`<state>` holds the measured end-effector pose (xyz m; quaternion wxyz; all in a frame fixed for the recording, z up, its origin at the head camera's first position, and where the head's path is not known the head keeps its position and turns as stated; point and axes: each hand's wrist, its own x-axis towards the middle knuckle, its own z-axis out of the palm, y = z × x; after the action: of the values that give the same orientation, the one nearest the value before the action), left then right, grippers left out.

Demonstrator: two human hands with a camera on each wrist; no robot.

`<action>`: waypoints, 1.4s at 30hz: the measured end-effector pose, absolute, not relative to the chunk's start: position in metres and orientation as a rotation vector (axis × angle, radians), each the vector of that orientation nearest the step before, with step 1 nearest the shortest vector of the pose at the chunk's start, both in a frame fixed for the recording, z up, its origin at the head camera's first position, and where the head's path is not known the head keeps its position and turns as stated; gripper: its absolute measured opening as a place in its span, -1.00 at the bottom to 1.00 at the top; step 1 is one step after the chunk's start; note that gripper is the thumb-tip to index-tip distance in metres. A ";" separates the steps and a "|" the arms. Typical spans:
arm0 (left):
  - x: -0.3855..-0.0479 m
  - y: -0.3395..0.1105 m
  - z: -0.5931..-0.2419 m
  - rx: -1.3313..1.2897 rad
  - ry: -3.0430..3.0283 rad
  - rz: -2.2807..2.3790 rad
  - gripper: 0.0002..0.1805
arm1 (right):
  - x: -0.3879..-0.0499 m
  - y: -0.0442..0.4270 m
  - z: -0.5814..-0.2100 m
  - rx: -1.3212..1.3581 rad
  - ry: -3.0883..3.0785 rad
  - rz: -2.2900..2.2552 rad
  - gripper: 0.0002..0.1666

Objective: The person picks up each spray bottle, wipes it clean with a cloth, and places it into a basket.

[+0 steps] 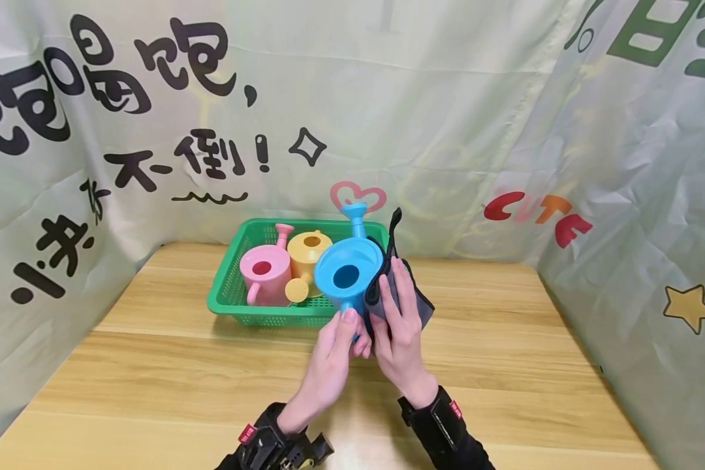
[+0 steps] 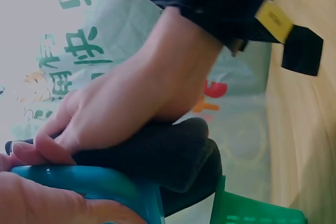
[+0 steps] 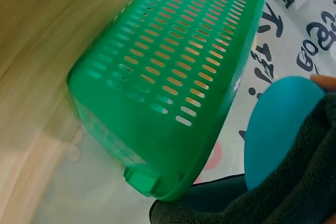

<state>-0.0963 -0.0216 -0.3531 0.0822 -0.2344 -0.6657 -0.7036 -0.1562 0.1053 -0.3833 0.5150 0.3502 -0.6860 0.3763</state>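
A blue toy watering can [image 1: 357, 256] is held up at the front right of the green basket, its spout pointing away and its round top opening facing up. My left hand [image 1: 328, 362] grips it by the handle on the near side. My right hand [image 1: 401, 333] holds a dark grey cloth [image 1: 425, 312] with black edging against the can's right side. The cloth [image 2: 142, 153] lies between the right palm and the blue wall in the left wrist view. In the right wrist view, cloth folds [image 3: 283, 187] cover part of the blue can [image 3: 278, 129].
The green perforated basket [image 1: 282, 320] stands on the wooden table [image 1: 182, 378] close to the back curtain. Inside it are a pink watering can [image 1: 270, 277] and a yellow watering can [image 1: 301, 256]. Printed curtains [image 1: 446, 130] enclose the back and both sides.
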 end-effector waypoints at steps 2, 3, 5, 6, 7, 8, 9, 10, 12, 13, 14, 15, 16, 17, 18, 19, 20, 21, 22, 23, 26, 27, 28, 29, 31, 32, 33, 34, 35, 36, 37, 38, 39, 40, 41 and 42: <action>-0.096 -0.021 -0.354 -0.699 -2.024 -2.059 -0.58 | -0.156 0.107 -0.382 0.863 -1.659 0.986 -0.44; -0.096 -0.020 -0.355 -0.698 -2.041 -2.039 -0.59 | -0.156 0.108 -0.382 0.874 -1.664 1.029 -0.44; -0.096 -0.020 -0.356 -0.700 -2.071 -2.003 -0.59 | -0.155 0.111 -0.381 0.895 -1.673 1.120 -0.43; -0.096 -0.019 -0.357 -0.698 -2.086 -1.986 -0.59 | -0.155 0.112 -0.380 0.902 -1.676 1.167 -0.42; -0.096 -0.019 -0.357 -0.699 -2.100 -1.967 -0.59 | -0.155 0.113 -0.379 0.899 -1.685 1.210 -0.41; -0.096 -0.019 -0.357 -0.702 -2.115 -1.950 -0.59 | -0.154 0.114 -0.378 0.894 -1.693 1.260 -0.40; -0.096 -0.019 -0.358 -0.703 -2.129 -1.936 -0.59 | -0.153 0.115 -0.377 0.882 -1.704 1.315 -0.38; -0.096 -0.019 -0.358 -0.710 -2.142 -1.926 -0.59 | -0.152 0.117 -0.375 0.866 -1.718 1.368 -0.37; -0.095 -0.020 -0.358 -0.726 -2.167 -1.903 -0.60 | -0.148 0.119 -0.372 0.818 -1.751 1.471 -0.37; -0.095 -0.020 -0.358 -0.739 -2.177 -1.893 -0.60 | -0.147 0.121 -0.370 0.788 -1.773 1.521 -0.37; -0.095 -0.020 -0.359 -0.749 -2.188 -1.883 -0.60 | -0.145 0.123 -0.368 0.756 -1.794 1.564 -0.38; -0.095 -0.020 -0.359 -0.760 -2.198 -1.872 -0.60 | -0.144 0.124 -0.367 0.731 -1.810 1.592 -0.38; -0.095 -0.021 -0.359 -0.774 -2.203 -1.859 -0.60 | -0.143 0.126 -0.366 0.713 -1.824 1.614 -0.39; -0.095 -0.021 -0.359 -0.785 -2.207 -1.845 -0.61 | -0.143 0.128 -0.365 0.695 -1.838 1.628 -0.40; -0.095 -0.021 -0.360 -0.796 -2.211 -1.835 -0.61 | -0.142 0.130 -0.365 0.683 -1.849 1.639 -0.41; -0.095 -0.021 -0.360 -0.806 -2.213 -1.826 -0.61 | -0.142 0.132 -0.364 0.674 -1.860 1.647 -0.42; -0.096 -0.021 -0.360 -0.815 -2.215 -1.821 -0.61 | -0.142 0.134 -0.363 0.672 -1.866 1.654 -0.43; -0.096 -0.021 -0.360 -0.827 -2.215 -1.822 -0.62 | -0.142 0.136 -0.363 0.677 -1.868 1.666 -0.43; -0.096 -0.022 -0.360 -0.839 -2.217 -1.824 -0.62 | -0.143 0.138 -0.362 0.677 -1.872 1.679 -0.44; -0.096 -0.023 -0.360 -0.854 -2.220 -1.826 -0.62 | -0.143 0.139 -0.361 0.680 -1.873 1.691 -0.44; -0.097 -0.026 -0.359 -0.901 -2.241 -1.826 -0.62 | -0.144 0.144 -0.359 0.700 -1.863 1.718 -0.46; -0.098 -0.027 -0.359 -0.915 -2.249 -1.822 -0.62 | -0.144 0.145 -0.359 0.710 -1.855 1.724 -0.46; -0.099 -0.029 -0.359 -0.933 -2.256 -1.817 -0.62 | -0.144 0.146 -0.359 0.719 -1.849 1.728 -0.47; -0.099 -0.030 -0.358 -0.949 -2.264 -1.813 -0.62 | -0.144 0.147 -0.359 0.726 -1.843 1.734 -0.47; -0.101 -0.034 -0.357 -0.978 -2.271 -1.805 -0.62 | -0.144 0.148 -0.359 0.725 -1.839 1.744 -0.47; -0.102 -0.035 -0.356 -0.987 -2.276 -1.803 -0.62 | -0.144 0.148 -0.359 0.723 -1.840 1.746 -0.47; -0.102 -0.036 -0.355 -0.997 -2.278 -1.803 -0.62 | -0.143 0.148 -0.359 0.713 -1.845 1.746 -0.47; -0.103 -0.037 -0.355 -1.005 -2.281 -1.808 -0.62 | -0.143 0.147 -0.360 0.701 -1.850 1.742 -0.46; -0.103 -0.038 -0.355 -1.010 -2.281 -1.813 -0.62 | -0.142 0.145 -0.361 0.687 -1.852 1.734 -0.46; -0.103 -0.038 -0.354 -1.012 -2.278 -1.818 -0.62 | -0.142 0.143 -0.362 0.678 -1.846 1.718 -0.45; -0.103 -0.038 -0.354 -1.011 -2.275 -1.823 -0.62 | -0.141 0.141 -0.362 0.672 -1.838 1.704 -0.45; -0.102 -0.037 -0.354 -1.002 -2.272 -1.832 -0.62 | -0.140 0.138 -0.363 0.666 -1.826 1.688 -0.45; -0.102 -0.037 -0.354 -0.993 -2.262 -1.845 -0.61 | -0.140 0.135 -0.365 0.664 -1.810 1.666 -0.45; -0.101 -0.036 -0.354 -0.983 -2.248 -1.855 -0.62 | -0.140 0.132 -0.366 0.670 -1.787 1.644 -0.45; -0.101 -0.035 -0.354 -0.973 -2.231 -1.862 -0.62 | -0.141 0.129 -0.367 0.677 -1.767 1.622 -0.45; -0.101 -0.034 -0.354 -0.961 -2.213 -1.865 -0.62 | -0.141 0.126 -0.368 0.691 -1.746 1.599 -0.45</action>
<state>-0.1006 -0.0341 -0.3540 0.0462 -0.3149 -0.7249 -0.6110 -0.1411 0.1263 -0.3684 0.3314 0.2645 -0.6680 0.6116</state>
